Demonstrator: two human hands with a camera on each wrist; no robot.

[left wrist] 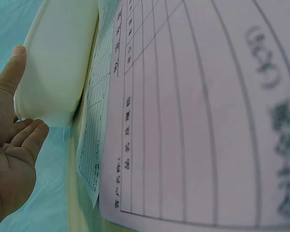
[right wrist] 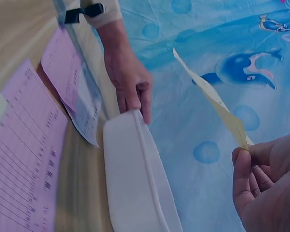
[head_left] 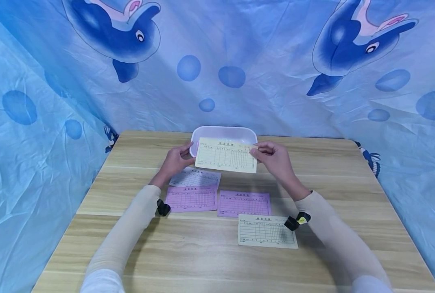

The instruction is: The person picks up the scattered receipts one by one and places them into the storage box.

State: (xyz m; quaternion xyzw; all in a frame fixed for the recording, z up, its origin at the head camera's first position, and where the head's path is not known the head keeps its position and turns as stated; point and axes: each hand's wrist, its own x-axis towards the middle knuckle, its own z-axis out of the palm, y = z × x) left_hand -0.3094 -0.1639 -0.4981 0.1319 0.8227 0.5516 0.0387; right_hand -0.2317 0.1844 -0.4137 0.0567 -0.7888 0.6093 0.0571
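A yellow printed receipt slip point(head_left: 226, 156) is pinched at its right edge between the thumb and fingers of my right hand point(head_left: 278, 161). It is held up in front of a white plastic tub point(head_left: 224, 131) and hides most of the tub in the head view. At the tub's left end, my left hand point(head_left: 175, 161) grips the rim, thumb above and fingers below. The left wrist view shows that hand point(left wrist: 12, 150) against the tub's pale wall point(left wrist: 58, 63). From the right wrist, the slip point(right wrist: 221, 108) is seen nearly edge-on, slightly curled.
In front of the tub lie a white slip point(head_left: 193, 177), two pink slips point(head_left: 191, 199) and a pale yellow slip point(head_left: 265, 234) on the wooden table point(head_left: 188, 260). Behind hangs a blue curtain point(head_left: 268, 110) with dolphin prints.
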